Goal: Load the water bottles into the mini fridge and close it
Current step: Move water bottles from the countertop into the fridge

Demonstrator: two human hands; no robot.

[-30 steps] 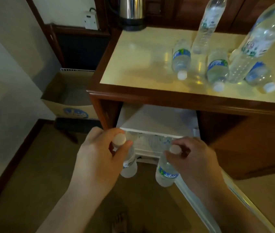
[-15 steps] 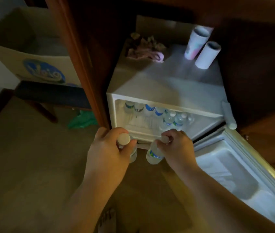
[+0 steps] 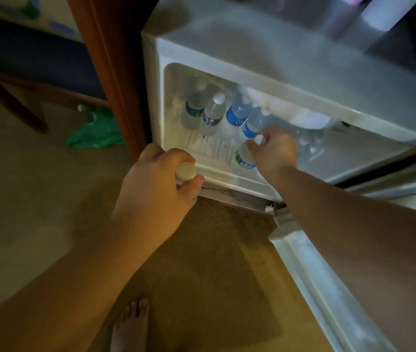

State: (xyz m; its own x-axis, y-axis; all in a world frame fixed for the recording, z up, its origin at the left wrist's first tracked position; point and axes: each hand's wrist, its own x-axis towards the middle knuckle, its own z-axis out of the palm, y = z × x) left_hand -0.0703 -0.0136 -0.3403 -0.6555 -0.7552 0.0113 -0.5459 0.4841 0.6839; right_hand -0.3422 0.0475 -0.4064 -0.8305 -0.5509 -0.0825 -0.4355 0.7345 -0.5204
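The white mini fridge (image 3: 278, 72) stands open under a wooden cabinet, its door (image 3: 329, 288) swung out to the lower right. Several water bottles (image 3: 213, 114) stand on its shelf. My right hand (image 3: 274, 151) is inside the fridge, gripping a small water bottle (image 3: 244, 158) by its white cap, just in front of the standing ones. My left hand (image 3: 156, 189) hovers at the fridge's lower left front edge, closed around another bottle, of which only the white cap (image 3: 186, 171) shows.
A wooden cabinet post (image 3: 105, 72) rises left of the fridge. A green plastic bag (image 3: 95, 133) lies on the carpet beside a dark chair (image 3: 24, 62). My bare foot (image 3: 130, 323) is on the floor below. White rolls (image 3: 385, 13) sit on the fridge top.
I have leaned down and closer to the fridge. My right hand has carried its bottle forward onto the shelf; my left hand has brought its bottle up to the fridge's front edge.
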